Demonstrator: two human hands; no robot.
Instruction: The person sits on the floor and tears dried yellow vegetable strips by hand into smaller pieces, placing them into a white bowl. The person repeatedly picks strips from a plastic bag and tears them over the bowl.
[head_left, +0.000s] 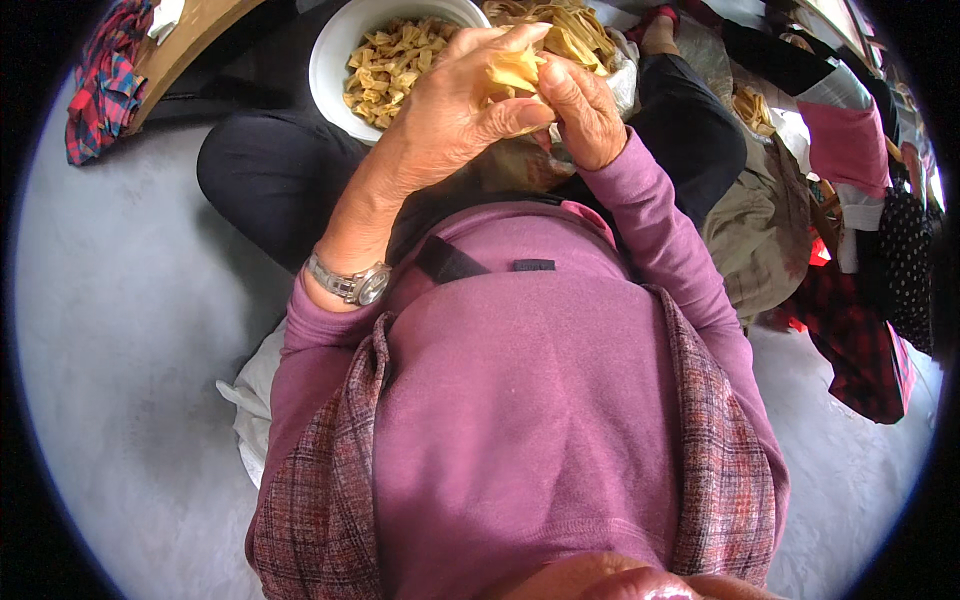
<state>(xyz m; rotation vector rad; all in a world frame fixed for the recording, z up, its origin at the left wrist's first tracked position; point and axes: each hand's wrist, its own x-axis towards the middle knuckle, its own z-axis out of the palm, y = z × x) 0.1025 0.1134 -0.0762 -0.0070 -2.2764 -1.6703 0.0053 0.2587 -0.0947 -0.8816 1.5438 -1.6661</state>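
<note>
A pale yellow folded strip, which looks like dried leaf or husk, is held between my two hands above my lap. My left hand, with a metal watch on its wrist, cups it from the left, thumb at the near side. From the right, my right hand pinches its edge with thumb and fingers. Just beyond my left hand stands a white basin with many small folded yellow pieces inside. Behind my right hand lies a bundle of long flat yellow strips, partly hidden by the fingers.
My legs in dark trousers are bent on both sides. A brown-green cloth or sack lies to the right, near more yellow strips. Garments crowd the right edge. Checked cloth hangs by a wooden edge at upper left.
</note>
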